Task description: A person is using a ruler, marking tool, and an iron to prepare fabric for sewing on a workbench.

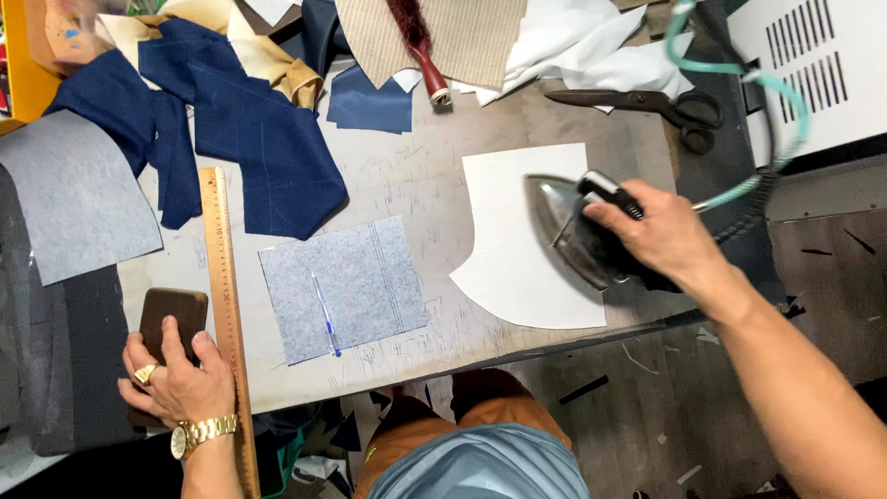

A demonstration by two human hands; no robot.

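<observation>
My right hand (658, 233) grips the black handle of a steel clothes iron (562, 231). The iron rests on the right part of a white curved fabric piece (504, 231) lying on the worktable (434, 185). My left hand (180, 379), with a gold ring and gold watch, presses on a dark brown wooden block (171, 312) at the table's front left, beside a long wooden ruler (224, 305). A grey felt square (346, 286) with a blue pen (325, 314) on it lies between my hands.
Navy fabric pieces (240, 120) and a grey sheet (78, 199) cover the left side. Black scissors (651, 102), white cloth (582, 42) and a striped piece (462, 37) sit at the back. The iron's teal hose (781, 92) curves past a white vented box (822, 65).
</observation>
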